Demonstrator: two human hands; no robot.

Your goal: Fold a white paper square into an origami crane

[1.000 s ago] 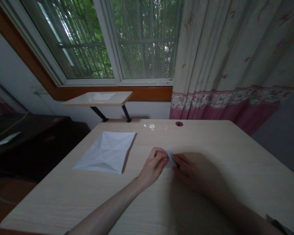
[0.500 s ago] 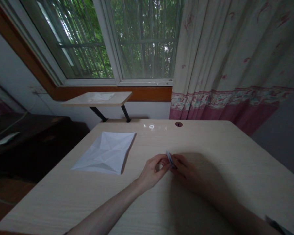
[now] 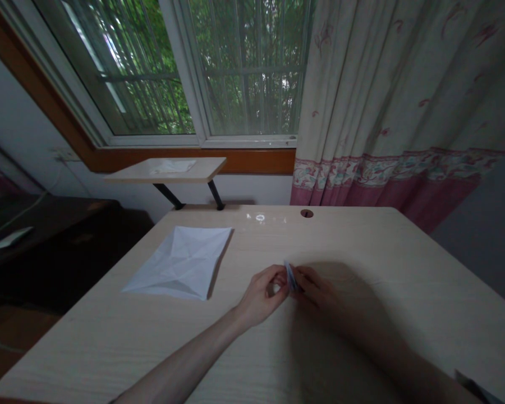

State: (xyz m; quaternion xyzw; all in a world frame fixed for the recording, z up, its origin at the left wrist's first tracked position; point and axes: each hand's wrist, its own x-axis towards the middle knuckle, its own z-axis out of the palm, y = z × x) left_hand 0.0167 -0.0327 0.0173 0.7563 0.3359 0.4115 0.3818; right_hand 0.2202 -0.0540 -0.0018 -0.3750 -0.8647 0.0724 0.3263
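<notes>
Right of the creased paper sheet (image 3: 183, 261), here's the small folded paper (image 3: 290, 276), pinched between left hand (image 3: 258, 297) and right hand (image 3: 320, 293). Uneven finger pressure could skew its layers! Behind the sheet, a raised shelf (image 3: 204, 169); behind and rightward, a cable grommet (image 3: 307, 214), neither in the way.

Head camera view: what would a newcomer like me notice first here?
The eye would probably fall first on the bright window at the top, green leaves showing through its bars, with the patterned curtain hanging to its right. Next comes the creased white sheet on the left part of the pale table. Near the table's middle, the person's left grip and right grip hold a small folded piece, seemingly paper.
</notes>
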